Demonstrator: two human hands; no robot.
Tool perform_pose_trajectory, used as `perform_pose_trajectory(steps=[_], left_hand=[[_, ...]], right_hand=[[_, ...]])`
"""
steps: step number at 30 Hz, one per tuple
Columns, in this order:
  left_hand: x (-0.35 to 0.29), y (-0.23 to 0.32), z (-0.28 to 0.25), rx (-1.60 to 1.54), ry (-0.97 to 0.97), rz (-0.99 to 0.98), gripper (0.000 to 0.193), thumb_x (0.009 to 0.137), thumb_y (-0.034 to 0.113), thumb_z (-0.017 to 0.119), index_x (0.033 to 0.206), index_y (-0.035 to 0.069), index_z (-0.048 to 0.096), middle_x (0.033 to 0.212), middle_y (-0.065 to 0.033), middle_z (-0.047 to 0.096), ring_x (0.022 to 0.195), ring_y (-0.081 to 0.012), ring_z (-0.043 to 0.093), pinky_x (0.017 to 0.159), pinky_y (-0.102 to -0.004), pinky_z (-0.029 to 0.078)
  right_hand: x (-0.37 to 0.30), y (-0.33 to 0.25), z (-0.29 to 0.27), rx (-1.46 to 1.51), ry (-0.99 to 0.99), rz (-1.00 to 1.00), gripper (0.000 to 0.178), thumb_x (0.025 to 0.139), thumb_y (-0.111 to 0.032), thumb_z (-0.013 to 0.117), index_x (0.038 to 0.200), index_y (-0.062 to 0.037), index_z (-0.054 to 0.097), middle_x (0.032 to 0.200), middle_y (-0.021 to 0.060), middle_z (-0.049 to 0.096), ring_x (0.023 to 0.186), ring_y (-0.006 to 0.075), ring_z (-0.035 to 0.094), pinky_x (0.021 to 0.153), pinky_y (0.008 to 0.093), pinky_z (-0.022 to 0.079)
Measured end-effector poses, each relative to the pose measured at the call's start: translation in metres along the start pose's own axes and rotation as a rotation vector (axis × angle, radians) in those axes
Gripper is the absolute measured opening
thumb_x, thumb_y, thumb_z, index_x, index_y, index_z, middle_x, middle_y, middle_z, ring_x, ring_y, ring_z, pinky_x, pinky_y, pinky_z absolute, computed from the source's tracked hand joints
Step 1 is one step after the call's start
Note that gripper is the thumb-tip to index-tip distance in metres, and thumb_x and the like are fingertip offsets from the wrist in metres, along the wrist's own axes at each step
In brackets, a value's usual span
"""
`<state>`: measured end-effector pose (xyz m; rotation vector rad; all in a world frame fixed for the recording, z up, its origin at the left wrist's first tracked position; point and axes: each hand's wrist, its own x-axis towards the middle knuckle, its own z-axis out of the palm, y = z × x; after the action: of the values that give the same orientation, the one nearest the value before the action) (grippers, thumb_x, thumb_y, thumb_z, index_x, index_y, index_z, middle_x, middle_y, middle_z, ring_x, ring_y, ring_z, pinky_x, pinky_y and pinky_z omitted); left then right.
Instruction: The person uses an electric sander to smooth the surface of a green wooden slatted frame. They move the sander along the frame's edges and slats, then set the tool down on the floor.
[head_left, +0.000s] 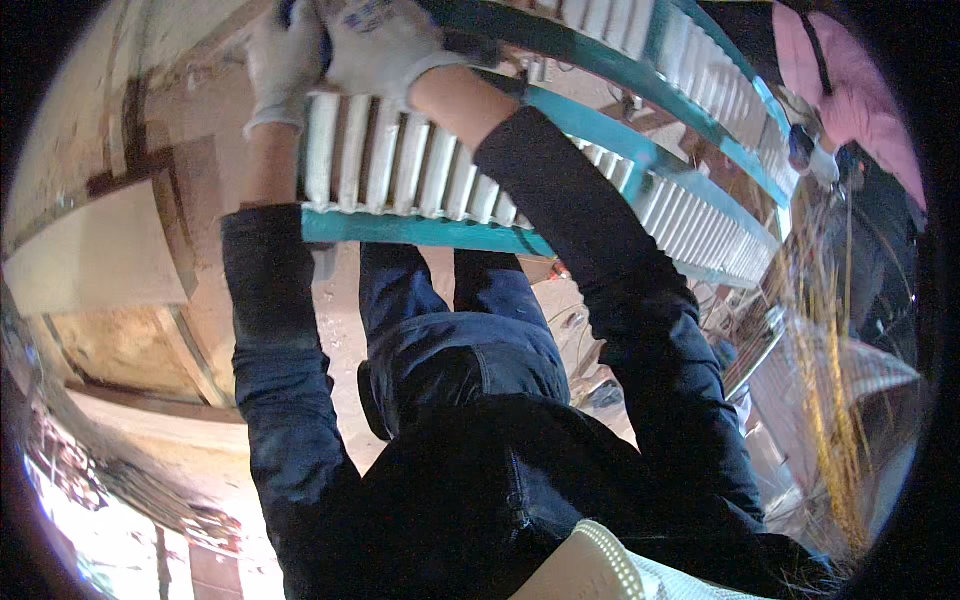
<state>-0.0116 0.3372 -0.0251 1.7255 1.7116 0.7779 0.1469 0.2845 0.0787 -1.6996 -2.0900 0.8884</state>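
My left hand, in a pale work glove with a dark coated part, is at the upper edge of the view, by the left end of a roller conveyor. Close beside it, seemingly touching, is my right hand in a matching glove, its back turned up. The fingers of both hands are mostly hidden or cut off by the upper edge, so what lies between them does not show. The conveyor has pale metal rollers in a teal frame and runs off to the right. My right forearm reaches across above its rollers.
A second teal roller conveyor runs beyond the first. At the far right is another person in a pink top, with a gloved hand. Yellowish strands hang on the right. Pale panels stand at left.
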Motion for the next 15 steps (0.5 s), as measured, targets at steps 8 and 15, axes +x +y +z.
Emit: perform_pose_trajectory(steps=[8, 15], left_hand=[[-0.066, 0.102, 0.079, -0.001, 0.05, 0.036, 0.039, 0.088, 0.033, 0.054, 0.112, 0.003, 0.065, 0.104, -0.0246, 0.066, 0.097, -0.0386, 0.065, 0.087, -0.0424, 0.05], [-0.165, 0.231, 0.176, -0.175, -0.056, -0.015, 0.03, 0.082, 0.032, 0.057, 0.092, 0.004, 0.062, 0.091, -0.0219, 0.065, 0.085, -0.0401, 0.065, 0.079, -0.0491, 0.052]], right_hand=[[-0.078, 0.061, -0.053, -0.091, -0.114, 0.1, 0.047, 0.075, -0.022, 0.063, 0.116, -0.0008, 0.056, 0.114, 0.0237, 0.059, 0.111, 0.0348, 0.056, 0.096, 0.0423, 0.045], [-0.2, 0.16, -0.085, -0.267, 0.163, 0.017, 0.056, 0.073, -0.027, 0.071, 0.122, -0.006, 0.053, 0.12, 0.0177, 0.059, 0.111, 0.0346, 0.057, 0.095, 0.0408, 0.047]])
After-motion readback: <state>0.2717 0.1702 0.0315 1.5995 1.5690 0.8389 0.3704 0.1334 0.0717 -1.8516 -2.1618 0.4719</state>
